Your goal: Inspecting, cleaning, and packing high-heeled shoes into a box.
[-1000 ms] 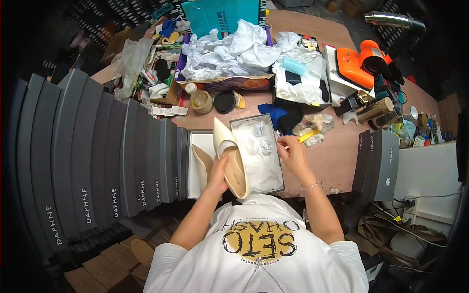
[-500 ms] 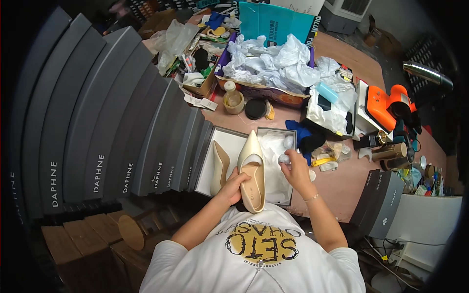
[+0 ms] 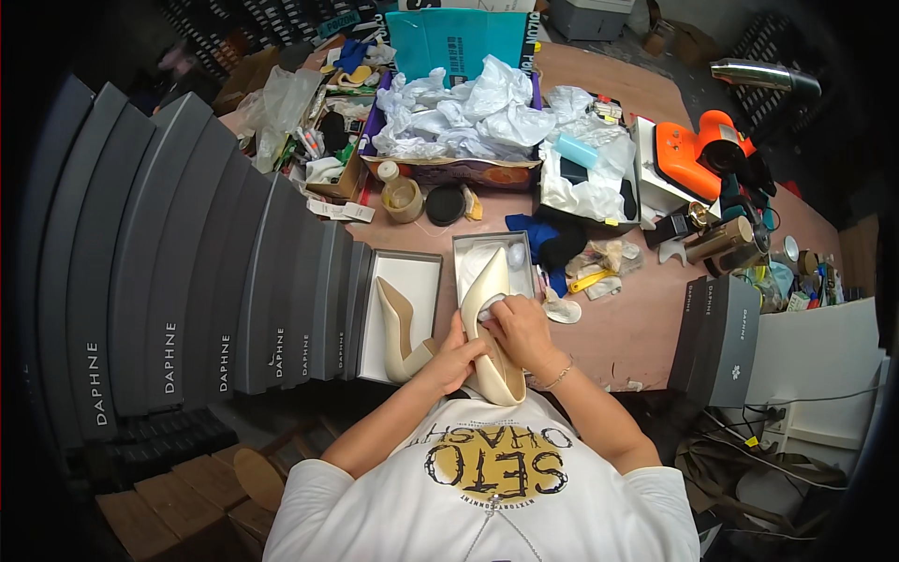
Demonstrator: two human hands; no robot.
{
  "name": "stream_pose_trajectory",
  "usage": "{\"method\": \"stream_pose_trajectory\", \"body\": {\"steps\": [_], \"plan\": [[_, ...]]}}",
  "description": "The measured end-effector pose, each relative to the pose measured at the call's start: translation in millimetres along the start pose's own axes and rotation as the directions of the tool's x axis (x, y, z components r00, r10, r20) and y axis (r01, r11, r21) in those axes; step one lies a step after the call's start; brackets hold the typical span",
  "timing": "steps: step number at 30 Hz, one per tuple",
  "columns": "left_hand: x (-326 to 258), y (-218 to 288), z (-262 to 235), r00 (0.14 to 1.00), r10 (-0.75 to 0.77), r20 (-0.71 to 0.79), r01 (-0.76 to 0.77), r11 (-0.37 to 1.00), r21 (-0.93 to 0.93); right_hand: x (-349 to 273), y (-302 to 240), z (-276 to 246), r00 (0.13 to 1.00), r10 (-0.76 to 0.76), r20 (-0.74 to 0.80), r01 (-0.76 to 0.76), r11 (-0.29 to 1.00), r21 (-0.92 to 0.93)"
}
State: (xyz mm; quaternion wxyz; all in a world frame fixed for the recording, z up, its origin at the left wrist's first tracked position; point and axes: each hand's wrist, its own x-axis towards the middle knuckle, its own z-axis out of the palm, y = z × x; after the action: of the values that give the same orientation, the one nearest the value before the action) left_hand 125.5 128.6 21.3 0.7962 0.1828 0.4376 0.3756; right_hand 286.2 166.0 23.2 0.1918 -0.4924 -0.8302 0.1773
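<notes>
A cream pointed pump (image 3: 488, 287) is held toe-away in front of my chest. My left hand (image 3: 457, 358) is closed around its side, with the thumb over the edge. At the shoe's opening, my right hand (image 3: 524, 330) pinches a wad of white paper (image 3: 491, 303), pressing it in behind the toe; the fingers partly hide it. The matching pump (image 3: 394, 323) lies on its side in a white-lined grey box half (image 3: 421, 269), left of my hands. Behind the held shoe is another grey box half (image 3: 461, 245) with white tissue and a paper wad (image 3: 516, 255).
Tall grey shoeboxes (image 3: 201, 281) stand in a row at left. Farther back, a purple-edged carton (image 3: 449, 173) overflows with crumpled paper, beside a glue jar (image 3: 403, 195) and a black lid (image 3: 445, 204). At right are an orange device (image 3: 675, 159), a yellow-handled tool (image 3: 590, 280) and more shoeboxes (image 3: 716, 347).
My right hand has moved left from the tissue-lined box half to the pump's opening, bringing a paper wad. The view has shifted, and the second pump now lies with its heel showing.
</notes>
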Motion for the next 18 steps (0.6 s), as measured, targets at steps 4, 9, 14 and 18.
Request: {"method": "stream_pose_trajectory", "body": {"steps": [4,9,14,18], "plan": [[10.7,3.8,6.4,0.988,-0.121,0.101,0.117,0.992,0.048,-5.6,12.0,-6.8,0.91,0.175,-0.375,-0.153,0.984,0.088],[24.0,-27.8,22.9,0.954,-0.207,0.215,0.197,0.978,0.069,-44.9,51.2,-11.5,0.916,0.398,-0.048,-0.294,0.749,0.594],[25.7,-57.1,77.3,0.922,-0.274,0.273,0.247,0.96,0.129,-78.0,90.3,-21.7,0.798,0.6,-0.05,-0.401,0.592,0.699],[67.3,-74.7,43.6,0.904,0.152,0.4,-0.427,0.287,0.857,-120.7,173.8,-20.3,0.695,0.705,-0.141,-0.548,0.646,0.531]]}}
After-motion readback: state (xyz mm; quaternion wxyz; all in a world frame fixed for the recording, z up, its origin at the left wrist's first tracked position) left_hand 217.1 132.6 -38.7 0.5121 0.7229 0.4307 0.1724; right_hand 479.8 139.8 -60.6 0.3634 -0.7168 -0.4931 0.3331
